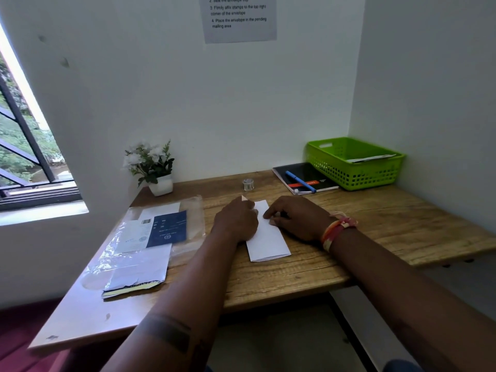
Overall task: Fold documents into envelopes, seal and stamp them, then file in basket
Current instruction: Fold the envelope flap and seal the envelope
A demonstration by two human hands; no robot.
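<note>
Both hands lie on a folded white paper (268, 237) in the middle of the wooden desk (375, 224), close together with only a strip of paper showing between them. The left hand (237, 221) lies knuckles-up over the paper's left edge, its fingers bent down and pinching the far left corner, where a small white point sticks up above the fingertips. The right hand (295, 217) rests on the right side of the sheet, fingers curled with the tips pressing down onto the paper (whether the thumb goes under the edge cannot be told). A band of orange, pink and white threads (336, 232) circles the right wrist.

The paper lies lengthwise away from the person, its near end showing a layered folded edge.

On the left part of the desk, a clear plastic sleeve (128, 242) covers a pack of white envelopes (139, 269) with a dark blue printed label (167, 229) and a barcode. Behind that, against the wall, a small white pot with white flowers (151, 167) stands. A little clear container (248, 184) sits at the back middle, well apart from the hands. To the right, a blue pen (300, 181) lies across a black notebook (306, 178), and just beside it in the corner is a green perforated basket (354, 170) with white paper (373, 157) lying inside. A printed instruction sheet (240, 18) hangs on the wall above.
</note>
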